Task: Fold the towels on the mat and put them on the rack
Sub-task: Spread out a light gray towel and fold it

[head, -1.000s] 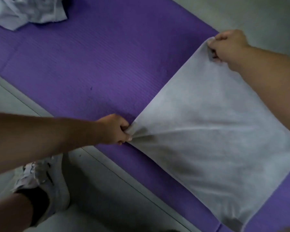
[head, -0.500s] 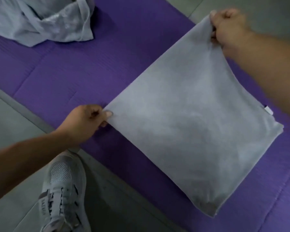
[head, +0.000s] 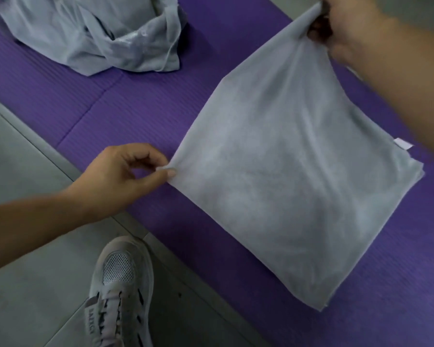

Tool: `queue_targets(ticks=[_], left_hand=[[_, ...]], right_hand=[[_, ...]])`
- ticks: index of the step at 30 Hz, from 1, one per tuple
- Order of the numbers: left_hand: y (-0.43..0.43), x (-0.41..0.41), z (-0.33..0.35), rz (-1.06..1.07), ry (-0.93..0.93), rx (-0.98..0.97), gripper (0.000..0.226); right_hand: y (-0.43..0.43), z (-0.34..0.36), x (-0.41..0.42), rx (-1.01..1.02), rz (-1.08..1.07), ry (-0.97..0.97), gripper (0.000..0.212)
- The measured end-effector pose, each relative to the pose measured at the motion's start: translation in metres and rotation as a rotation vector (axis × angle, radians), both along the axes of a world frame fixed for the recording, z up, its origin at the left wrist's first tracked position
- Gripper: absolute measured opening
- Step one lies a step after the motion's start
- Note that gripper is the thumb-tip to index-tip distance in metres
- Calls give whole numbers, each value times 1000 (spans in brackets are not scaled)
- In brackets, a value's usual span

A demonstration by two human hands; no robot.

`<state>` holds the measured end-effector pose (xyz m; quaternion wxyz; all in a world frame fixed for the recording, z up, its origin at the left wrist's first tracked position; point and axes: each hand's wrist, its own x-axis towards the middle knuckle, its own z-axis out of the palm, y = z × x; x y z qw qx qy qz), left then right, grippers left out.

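A pale grey towel point(head: 286, 176), folded into a rough square, lies partly on the purple mat point(head: 145, 106). My left hand point(head: 120, 176) pinches its near left corner between thumb and forefinger. My right hand point(head: 346, 26) grips the far corner and holds it lifted off the mat, so the cloth slopes down from there. A small white label shows at the towel's right edge. No rack is in view.
A crumpled heap of grey towels point(head: 93, 33) sits on the mat at the top left. Grey floor point(head: 23, 284) runs along the mat's near edge, where my white sneaker point(head: 118, 291) stands.
My right hand has lifted the far corner higher. The left hand now pinches its corner with fingertips rather than a full grip. The view has shifted, showing more of the heap and sneaker.
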<state>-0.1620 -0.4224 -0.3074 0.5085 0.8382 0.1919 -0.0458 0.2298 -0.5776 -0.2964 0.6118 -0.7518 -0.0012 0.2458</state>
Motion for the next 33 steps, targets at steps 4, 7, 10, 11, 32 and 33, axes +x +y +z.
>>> queue_targets(ticks=[4,7,10,11,32,33], left_hand=[[-31,10,27,-508,-22,36,22],[-77,34,37,-674,-22,35,20],[-146,55,34,-644,23,19,14],[-171,57,29,-610,41,-3,13],[-327,-7,-62,-606,-119,366,27],[-326,-6,-61,-602,-132,361,30]], right_hand=[[-66,21,-4,-38,-52,-38,12],[-133,29,-11,-101,-114,-25,8],[-199,26,-23,-179,-167,23,17],[-218,23,-28,-201,-178,43,18],[-338,-68,-41,-656,-302,-125,31],[-336,-65,-46,-702,-248,-142,29]])
